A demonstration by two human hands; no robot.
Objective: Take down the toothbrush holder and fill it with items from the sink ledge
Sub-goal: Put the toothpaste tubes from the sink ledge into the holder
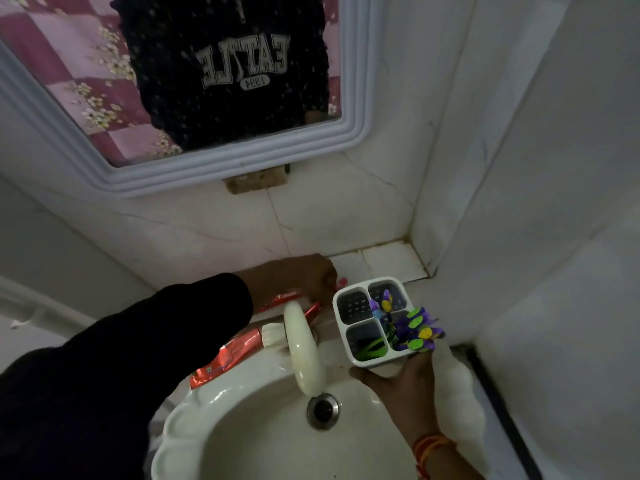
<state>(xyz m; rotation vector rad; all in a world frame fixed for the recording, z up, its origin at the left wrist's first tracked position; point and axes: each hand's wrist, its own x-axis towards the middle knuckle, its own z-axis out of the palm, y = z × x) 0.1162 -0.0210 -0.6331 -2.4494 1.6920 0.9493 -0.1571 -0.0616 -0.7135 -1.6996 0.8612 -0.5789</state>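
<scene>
While the mirror (pixel 173 81) reflects "1994", right hand (pixel 398 386) gripping holder (pixel 372 320), left hand (pixel 311 275) closed on red tube (pixel 287 301).

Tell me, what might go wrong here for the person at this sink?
The right hand props the toothbrush holder from below over the basin, so it might tip, spilling the purple-and-green brushes. The left hand reaches across the tap for a red tube; its sleeve might knock the other tube off the ledge.
</scene>
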